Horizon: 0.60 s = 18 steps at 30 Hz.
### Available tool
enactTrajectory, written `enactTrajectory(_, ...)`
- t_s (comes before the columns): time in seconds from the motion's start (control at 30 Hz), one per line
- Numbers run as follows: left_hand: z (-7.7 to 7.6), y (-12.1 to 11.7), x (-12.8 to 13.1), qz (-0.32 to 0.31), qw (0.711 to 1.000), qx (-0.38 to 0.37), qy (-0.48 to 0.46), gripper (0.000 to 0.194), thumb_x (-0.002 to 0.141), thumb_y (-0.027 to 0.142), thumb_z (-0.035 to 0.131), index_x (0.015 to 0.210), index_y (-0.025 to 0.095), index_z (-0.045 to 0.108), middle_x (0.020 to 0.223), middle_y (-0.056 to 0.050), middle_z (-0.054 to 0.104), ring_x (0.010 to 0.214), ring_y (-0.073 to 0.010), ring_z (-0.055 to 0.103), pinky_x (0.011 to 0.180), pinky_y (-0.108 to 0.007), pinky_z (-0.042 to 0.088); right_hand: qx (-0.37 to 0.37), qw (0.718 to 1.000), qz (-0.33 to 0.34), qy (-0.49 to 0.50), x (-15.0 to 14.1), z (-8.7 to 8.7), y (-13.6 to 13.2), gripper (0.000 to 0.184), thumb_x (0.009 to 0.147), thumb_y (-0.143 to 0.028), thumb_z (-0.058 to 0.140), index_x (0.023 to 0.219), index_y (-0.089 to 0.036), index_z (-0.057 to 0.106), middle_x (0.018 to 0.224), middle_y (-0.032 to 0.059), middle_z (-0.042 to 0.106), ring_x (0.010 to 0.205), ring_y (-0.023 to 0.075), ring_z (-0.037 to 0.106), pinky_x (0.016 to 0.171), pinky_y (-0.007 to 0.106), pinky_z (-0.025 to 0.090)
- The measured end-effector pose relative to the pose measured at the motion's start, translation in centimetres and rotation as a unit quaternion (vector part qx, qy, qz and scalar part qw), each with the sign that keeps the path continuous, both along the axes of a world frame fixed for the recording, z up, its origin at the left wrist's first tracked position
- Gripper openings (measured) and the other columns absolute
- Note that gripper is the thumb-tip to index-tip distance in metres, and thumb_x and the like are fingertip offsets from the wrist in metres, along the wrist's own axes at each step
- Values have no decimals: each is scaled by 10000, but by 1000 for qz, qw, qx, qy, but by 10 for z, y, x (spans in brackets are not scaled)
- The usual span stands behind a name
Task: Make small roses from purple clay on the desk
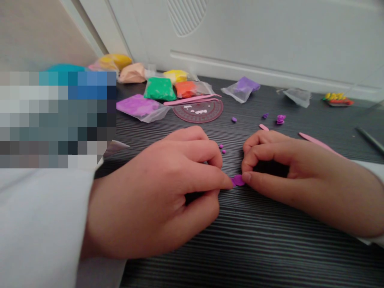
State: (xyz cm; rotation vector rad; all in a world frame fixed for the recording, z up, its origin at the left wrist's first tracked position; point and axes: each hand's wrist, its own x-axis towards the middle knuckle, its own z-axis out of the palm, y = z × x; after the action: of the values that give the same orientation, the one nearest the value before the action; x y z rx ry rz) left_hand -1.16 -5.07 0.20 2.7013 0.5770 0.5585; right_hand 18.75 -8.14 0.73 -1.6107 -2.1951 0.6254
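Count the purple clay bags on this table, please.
2: one purple clay bag left of the round protractor, another farther right. Others may be hidden at left.

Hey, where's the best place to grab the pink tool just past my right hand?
Pinch the pink tool around its middle, coming from above on the far side of your right hand. It lies flat and slim on the table, so your fingertips can close across its narrow edges, and its near end runs close to that hand.

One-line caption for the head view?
Left hand and right hand touch a flat purple clay disc on a dark tabletop, bagged clay behind.
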Motion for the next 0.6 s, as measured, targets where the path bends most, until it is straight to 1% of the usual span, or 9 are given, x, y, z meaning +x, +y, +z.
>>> enactTrajectory(0.07, 0, 0, 0, -4, 1000, 0, 0, 211, 751, 102, 504, 742, 220, 679, 786, -3, 600, 776, -146, 494, 729, -285, 431, -6, 1000, -1, 2, 0, 1, 1, 121, 682, -266, 532, 580, -245, 595, 815, -33, 585, 825, 178, 528, 946, 500, 248)
enactTrajectory(0.17, 1, -1, 1, 0, 1000, -5, 8, 229, 759, 112, 491, 765, 232, 686, 788, -7, 598, 772, -150, 492, 724, -292, 436, -11, 1000, 3, 2, -1, 1, 1, 127, 681, -270, 522, 586, -245, 603, 807, -27, 586, 828, 182, 523, 913, 490, 276)
enactTrajectory(0.3, 1, -3, 1, 17, 1000, -9, 20, 257, 768, 118, 480, 819, 254, 693, 790, -12, 595, 770, -157, 492, 705, -295, 442, -4, 1000, 3, 0, 0, 1, 0, 134, 677, -283, 516, 592, -244, 611, 798, -22, 586, 830, 178, 522, 962, 491, 235)
enactTrajectory(0.4, 1, -2, 1, 9, 1000, -6, 19, 254, 772, 127, 481, 830, 257, 691, 794, -13, 595, 771, -158, 493, 694, -292, 445, 3, 1000, 2, -5, 0, 0, 1, 134, 680, -281, 517, 587, -243, 607, 794, -22, 585, 823, 175, 521, 1006, 494, 182)
enactTrajectory(0.5, 1, -1, 1, 0, 1000, -4, 15, 229, 773, 142, 490, 805, 252, 689, 796, -9, 591, 772, -156, 493, 694, -289, 441, 4, 1000, 0, -1, -1, -1, 2, 130, 671, -283, 515, 583, -244, 602, 787, -19, 584, 808, 177, 516, 1003, 494, 203)
enactTrajectory(0.6, 0, -2, 1, 10, 1000, -9, 12, 214, 770, 139, 496, 755, 239, 684, 791, -4, 583, 766, -150, 493, 695, -285, 431, 8, 1000, 0, 1, -1, -2, 2, 134, 665, -288, 509, 580, -242, 602, 771, -19, 582, 787, 171, 512, 994, 484, 227)
